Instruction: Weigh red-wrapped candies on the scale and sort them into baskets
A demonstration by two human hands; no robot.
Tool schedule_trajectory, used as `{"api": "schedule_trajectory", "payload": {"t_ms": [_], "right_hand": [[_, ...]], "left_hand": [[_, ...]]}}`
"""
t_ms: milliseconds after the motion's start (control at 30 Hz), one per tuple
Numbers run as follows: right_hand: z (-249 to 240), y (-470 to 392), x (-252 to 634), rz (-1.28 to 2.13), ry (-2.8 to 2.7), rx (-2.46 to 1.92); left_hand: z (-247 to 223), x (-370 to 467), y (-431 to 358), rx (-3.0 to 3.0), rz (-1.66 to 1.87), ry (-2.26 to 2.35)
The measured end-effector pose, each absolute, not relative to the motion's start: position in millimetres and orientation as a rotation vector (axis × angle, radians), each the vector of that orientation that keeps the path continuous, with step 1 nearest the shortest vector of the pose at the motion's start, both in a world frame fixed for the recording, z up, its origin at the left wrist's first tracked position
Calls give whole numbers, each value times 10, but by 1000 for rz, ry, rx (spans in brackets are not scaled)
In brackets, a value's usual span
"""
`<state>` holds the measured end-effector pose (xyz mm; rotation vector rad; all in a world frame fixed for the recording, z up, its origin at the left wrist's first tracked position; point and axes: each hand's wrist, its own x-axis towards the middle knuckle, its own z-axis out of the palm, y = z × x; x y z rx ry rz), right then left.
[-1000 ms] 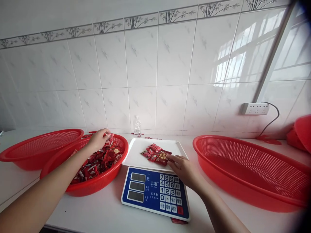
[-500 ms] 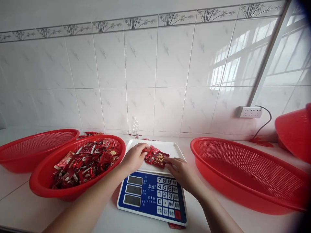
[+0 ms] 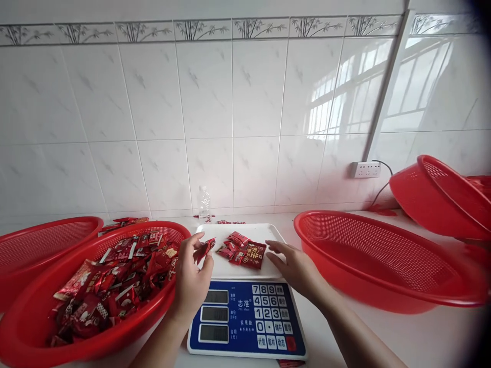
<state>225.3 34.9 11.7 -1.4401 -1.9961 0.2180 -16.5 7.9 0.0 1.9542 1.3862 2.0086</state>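
A digital weighing scale (image 3: 245, 319) with a blue keypad stands in front of me, and several red snack packets (image 3: 245, 250) lie in a small heap on its white tray (image 3: 226, 271). My left hand (image 3: 194, 271) is over the tray's left side, with a small red packet (image 3: 205, 249) between thumb and fingers. At the right of the heap is my right hand (image 3: 293, 263), fingers stretched and apart, holding nothing. To the left, a red basket (image 3: 23, 332) is filled with similar packets (image 3: 123, 281).
A large red basket (image 3: 356, 286) stands to the right, another red basket (image 3: 46, 240) at the far left. A tilted red basket (image 3: 433, 199) is at the back right. A clear bottle (image 3: 204, 203) and loose packets (image 3: 126, 222) lie near the tiled wall, below a power socket (image 3: 366, 169).
My left hand has moved left from the heap, a packet in it. My right hand has let go of the large packet and drawn slightly right. The view has turned right.
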Motion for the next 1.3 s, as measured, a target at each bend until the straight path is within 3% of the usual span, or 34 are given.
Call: {"api": "schedule_trajectory", "payload": {"t_ms": [667,1300], "right_hand": [[449,680,2146,138,-1984,-1589],[836,591,3436,-117,-1647,-1892]], "left_hand": [[33,-180,50,1956,1897,1253],[-1,-179,50,2053,1824,1237]]}}
